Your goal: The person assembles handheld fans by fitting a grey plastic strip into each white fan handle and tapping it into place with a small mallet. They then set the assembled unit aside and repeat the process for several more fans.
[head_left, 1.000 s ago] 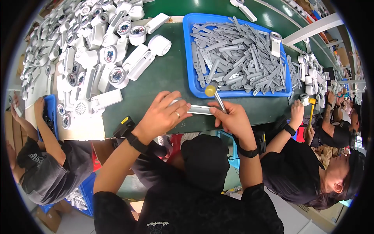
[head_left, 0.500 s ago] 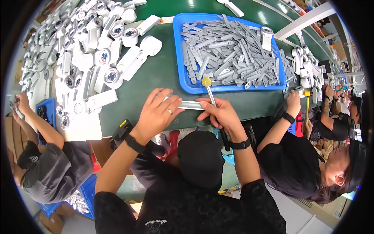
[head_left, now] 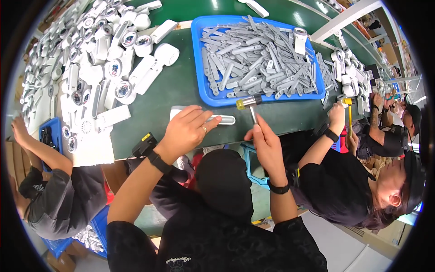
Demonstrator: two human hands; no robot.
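A white handheld fan body with a grey strip (head_left: 225,120) along its handle lies on the green table. My left hand (head_left: 186,131) is closed over it from above, covering its middle. Past the fingers on the left a white end shows. In my right hand (head_left: 268,143) is a small hammer (head_left: 247,103), gripped by its metal handle. Its head has a yellow face and a dark face, and hovers just beyond the fan body's right end. The right fingers are apart from the fan body.
Beyond the hands stands a blue tray (head_left: 202,93) heaped with grey strips (head_left: 253,59). White handheld fans (head_left: 124,88) pile up at the left. On the right a co-worker's hand (head_left: 336,119) is close to a yellow hammer (head_left: 349,106). Another person's arm (head_left: 43,147) reaches in at far left.
My right hand has come off the fan body's right end. The hammer has turned, so its head now lies sideways above the table. My left hand stays on the fan body.
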